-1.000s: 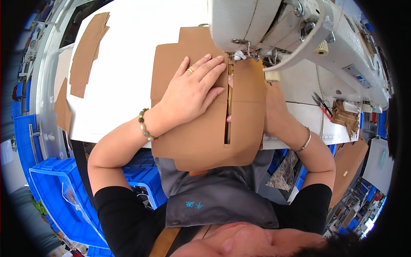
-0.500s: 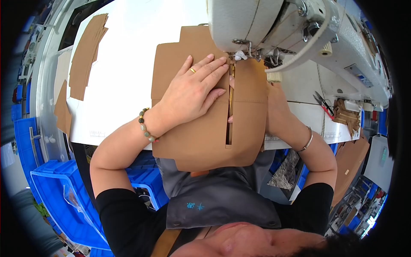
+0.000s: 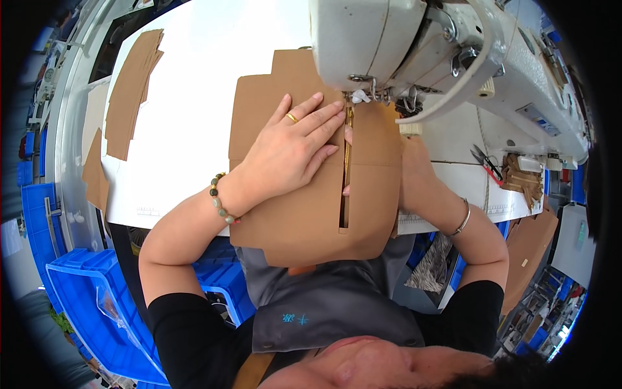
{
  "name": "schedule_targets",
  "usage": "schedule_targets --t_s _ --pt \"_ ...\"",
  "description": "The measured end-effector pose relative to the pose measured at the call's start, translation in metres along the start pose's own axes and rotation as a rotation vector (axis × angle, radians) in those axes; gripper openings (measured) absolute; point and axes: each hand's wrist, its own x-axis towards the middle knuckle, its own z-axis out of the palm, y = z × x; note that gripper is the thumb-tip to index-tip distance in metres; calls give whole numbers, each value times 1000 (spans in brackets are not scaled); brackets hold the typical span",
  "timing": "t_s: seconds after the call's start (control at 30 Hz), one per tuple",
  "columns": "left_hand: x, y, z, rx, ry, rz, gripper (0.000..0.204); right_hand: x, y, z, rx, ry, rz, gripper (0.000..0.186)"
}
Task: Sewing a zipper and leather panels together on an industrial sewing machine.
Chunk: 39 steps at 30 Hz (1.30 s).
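Observation:
A brown panel (image 3: pixel 291 223) with stepped corners and a long narrow slot lies under the sewing machine's (image 3: pixel 363 45) head. In the slot shows a gold-toothed zipper (image 3: pixel 347 155), its far end close to the presser foot. My left hand (image 3: pixel 295 146) rests flat on the panel left of the slot, fingers stretched toward the foot. From the right edge my right hand (image 3: pixel 414 175) reaches beneath the panel. Two of its fingertips show through the slot beside the zipper; the rest of the fingers are hidden.
Brown strips (image 3: pixel 133 97) lie stacked on the white table's left side. Red-handled thread snips (image 3: pixel 487 165) and a bundle of brown pieces (image 3: pixel 522 178) lie at right. Blue bins (image 3: pixel 97 311) stand below the table edge. A thread cone stands behind my right hand.
The whole view has shifted slightly, with the table and machine lower in the picture. Both hands keep nearly the same place on the panel.

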Motion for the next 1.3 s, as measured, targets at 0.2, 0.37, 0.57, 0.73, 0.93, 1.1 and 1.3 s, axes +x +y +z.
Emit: schedule_targets --t_s 0.2,0.37,0.57,0.73,0.93,1.1,1.3 --pt "0 1 -1 20 -3 -3 44 -3 -1 1 126 -81 74 62" --pt "1 2 0 47 -13 1 43 -3 -2 0 124 -84 75 63" --pt "1 1 1 27 -3 12 44 0 0 1 42 -24 31 74" --pt "2 -1 0 98 -55 32 48 -2 -1 2 55 -31 46 72" --pt "5 0 -6 86 -9 42 40 -3 -2 2 88 -75 67 64" --pt "11 -1 -9 115 -1 60 34 -2 -3 1 61 -90 72 64" --pt "14 -4 -8 86 8 65 34 -5 -3 1 52 -61 82 58"
